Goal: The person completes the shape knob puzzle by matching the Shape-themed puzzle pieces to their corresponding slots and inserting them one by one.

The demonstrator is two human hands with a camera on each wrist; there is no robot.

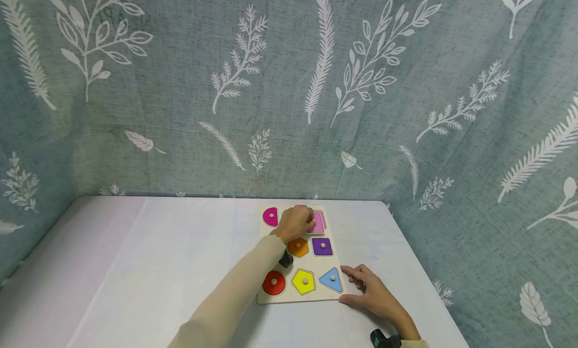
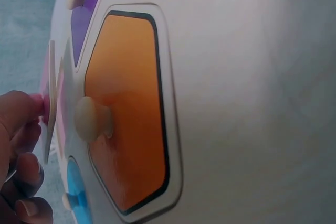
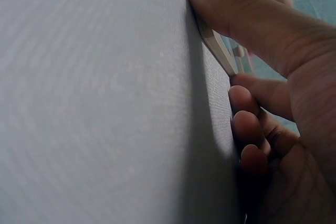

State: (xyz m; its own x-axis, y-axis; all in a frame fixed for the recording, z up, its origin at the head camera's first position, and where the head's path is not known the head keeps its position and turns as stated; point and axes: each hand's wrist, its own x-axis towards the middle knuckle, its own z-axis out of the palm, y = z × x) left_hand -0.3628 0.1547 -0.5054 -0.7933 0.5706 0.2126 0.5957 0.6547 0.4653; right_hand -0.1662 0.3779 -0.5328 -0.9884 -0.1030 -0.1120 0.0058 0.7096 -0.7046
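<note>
A pale wooden peg puzzle board (image 1: 311,262) lies on the white table with coloured knobbed shapes in it. My left hand (image 1: 294,223) pinches a pink square piece (image 1: 318,221) by its knob at the board's far right. In the left wrist view that piece (image 2: 51,103) is tilted and apart from the board, above a pink recess. My right hand (image 1: 372,293) rests by the near right corner. Its thumb (image 3: 231,9) and index finger touch the board's edge, the other fingers bent beneath. My left hand hides part of the far row.
Seated around are a magenta piece (image 1: 270,217), an orange hexagon (image 1: 298,247), a purple square (image 1: 322,246), a red circle (image 1: 274,282), a yellow pentagon (image 1: 303,281) and a light blue triangle (image 1: 331,279). A leaf-patterned curtain (image 1: 289,87) hangs behind the table.
</note>
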